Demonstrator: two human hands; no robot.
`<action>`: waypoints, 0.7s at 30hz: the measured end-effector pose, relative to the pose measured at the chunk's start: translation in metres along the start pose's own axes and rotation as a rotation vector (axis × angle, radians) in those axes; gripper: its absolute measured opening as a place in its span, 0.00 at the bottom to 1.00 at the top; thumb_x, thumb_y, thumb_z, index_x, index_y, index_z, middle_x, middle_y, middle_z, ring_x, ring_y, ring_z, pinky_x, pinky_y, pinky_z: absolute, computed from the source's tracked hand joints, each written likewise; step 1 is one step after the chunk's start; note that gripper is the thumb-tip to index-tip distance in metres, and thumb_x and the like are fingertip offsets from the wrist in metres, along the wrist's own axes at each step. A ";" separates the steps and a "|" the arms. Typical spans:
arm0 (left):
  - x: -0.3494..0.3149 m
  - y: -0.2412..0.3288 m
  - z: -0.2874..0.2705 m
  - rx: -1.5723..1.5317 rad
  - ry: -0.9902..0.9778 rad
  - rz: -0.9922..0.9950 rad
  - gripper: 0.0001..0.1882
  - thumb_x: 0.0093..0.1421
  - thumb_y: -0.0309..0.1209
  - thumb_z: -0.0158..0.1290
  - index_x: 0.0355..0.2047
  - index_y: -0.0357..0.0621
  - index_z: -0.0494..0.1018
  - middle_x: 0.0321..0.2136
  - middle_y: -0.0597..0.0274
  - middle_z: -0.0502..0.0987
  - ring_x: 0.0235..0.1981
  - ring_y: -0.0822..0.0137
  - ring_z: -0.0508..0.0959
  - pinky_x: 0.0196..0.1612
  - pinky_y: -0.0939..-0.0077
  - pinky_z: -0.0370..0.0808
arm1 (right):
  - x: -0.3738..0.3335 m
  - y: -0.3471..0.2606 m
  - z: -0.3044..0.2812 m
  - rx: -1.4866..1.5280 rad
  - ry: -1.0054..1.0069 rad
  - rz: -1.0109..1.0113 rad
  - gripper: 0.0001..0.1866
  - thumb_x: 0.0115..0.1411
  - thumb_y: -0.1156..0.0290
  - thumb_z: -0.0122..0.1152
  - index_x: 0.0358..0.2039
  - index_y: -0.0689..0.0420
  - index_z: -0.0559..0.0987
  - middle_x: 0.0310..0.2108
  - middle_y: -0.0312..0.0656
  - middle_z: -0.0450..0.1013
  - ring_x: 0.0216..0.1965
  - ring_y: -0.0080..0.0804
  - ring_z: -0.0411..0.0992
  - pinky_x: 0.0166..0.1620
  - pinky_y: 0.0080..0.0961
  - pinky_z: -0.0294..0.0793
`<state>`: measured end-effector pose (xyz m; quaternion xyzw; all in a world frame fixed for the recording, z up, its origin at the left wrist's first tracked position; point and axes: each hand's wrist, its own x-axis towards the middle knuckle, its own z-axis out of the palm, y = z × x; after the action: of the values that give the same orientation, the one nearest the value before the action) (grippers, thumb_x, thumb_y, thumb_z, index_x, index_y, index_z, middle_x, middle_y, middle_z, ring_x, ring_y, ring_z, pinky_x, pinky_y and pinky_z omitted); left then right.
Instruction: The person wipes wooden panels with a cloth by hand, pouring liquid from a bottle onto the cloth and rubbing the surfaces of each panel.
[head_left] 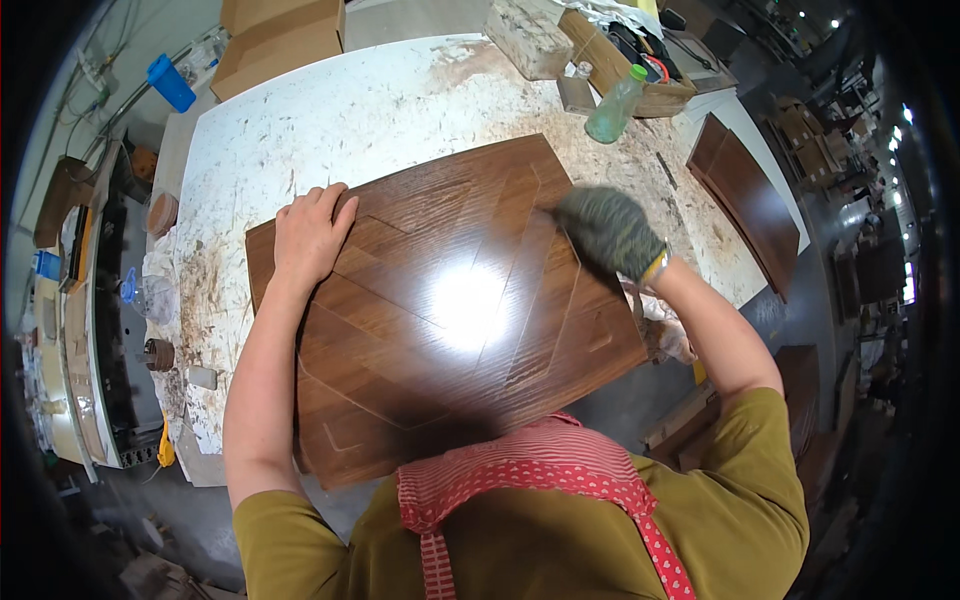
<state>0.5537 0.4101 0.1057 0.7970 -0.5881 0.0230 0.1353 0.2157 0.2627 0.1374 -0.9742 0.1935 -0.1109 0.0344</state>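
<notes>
Red apron (600, 472) nearest, left hand (312, 238) spreads flat on a brown panel (390, 340), gloved right hand (615, 232) curls, hold unclear, bottle (613, 108) beyond.

The left hand (308, 240) is at 10 o'clock, bare and palm down, its fingers (314, 197) extended toward 1 o'clock and its thumb (346, 214) apart on the inner side. The left forearm (258, 380) rises almost straight from 7 o'clock. The right hand (608, 230), gloved, is at 2 o'clock, pointing toward 10, back upward, fingertips too dark and blurred to make out. The right forearm (722, 330) slants in from 4 o'clock, its wrist (664, 272) bare past the cuff.
</notes>
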 end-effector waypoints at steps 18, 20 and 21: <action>0.009 -0.007 0.006 0.006 -0.031 0.018 0.20 0.63 0.48 0.39 0.45 0.50 0.72 0.38 0.57 0.76 0.42 0.55 0.74 0.46 0.59 0.67 | -0.036 0.015 -0.012 -0.069 -0.137 0.007 0.07 0.52 0.68 0.58 0.30 0.56 0.76 0.29 0.47 0.73 0.33 0.46 0.72 0.38 0.37 0.71; 0.005 -0.011 0.007 0.009 -0.044 0.010 0.20 0.63 0.48 0.39 0.44 0.50 0.72 0.38 0.56 0.76 0.42 0.54 0.74 0.45 0.59 0.67 | -0.059 -0.008 -0.022 0.312 -0.253 -0.137 0.07 0.55 0.66 0.56 0.32 0.53 0.76 0.28 0.45 0.73 0.33 0.45 0.72 0.37 0.37 0.71; 0.003 -0.014 0.008 0.011 -0.032 0.012 0.20 0.63 0.48 0.39 0.44 0.50 0.72 0.38 0.56 0.76 0.41 0.54 0.74 0.45 0.59 0.67 | -0.061 -0.008 -0.020 0.271 -0.246 -0.149 0.07 0.55 0.66 0.56 0.32 0.52 0.76 0.28 0.44 0.73 0.32 0.45 0.72 0.37 0.37 0.71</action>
<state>0.5671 0.4090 0.0965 0.7946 -0.5948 0.0141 0.1212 0.1595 0.2928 0.1450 -0.9785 0.0984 -0.0181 0.1803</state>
